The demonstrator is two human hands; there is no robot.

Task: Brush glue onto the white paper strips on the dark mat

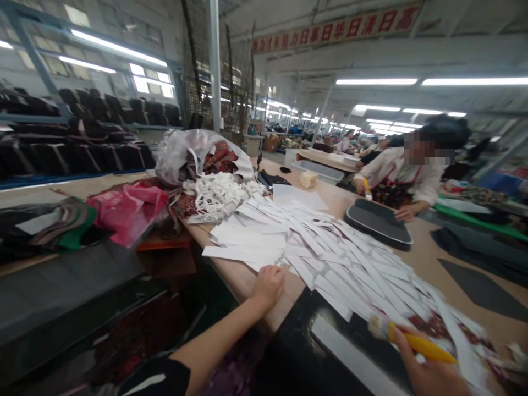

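My right hand (439, 374) grips the yellow handle of a paintbrush (421, 344), whose pale bristles point left above a black board (299, 335). On that board lies a single white strip (355, 357), below the brush. My left hand (270, 283) is closed, its fingers curled down at the table's near edge against the spread of white strips (330, 253); whatever is under its fingertips is hidden. The strips overlap in a wide layer across the table (284, 297), with dark red material showing between some of them.
Across the table a person (406, 170) holds a yellow-handled brush by a stack of dark panels (379, 223). A plastic bag (181, 154) and a heap of white strips (218, 195) stand at the back left. Pink plastic (127, 209) lies left; dark cut pieces (487, 286) lie right.
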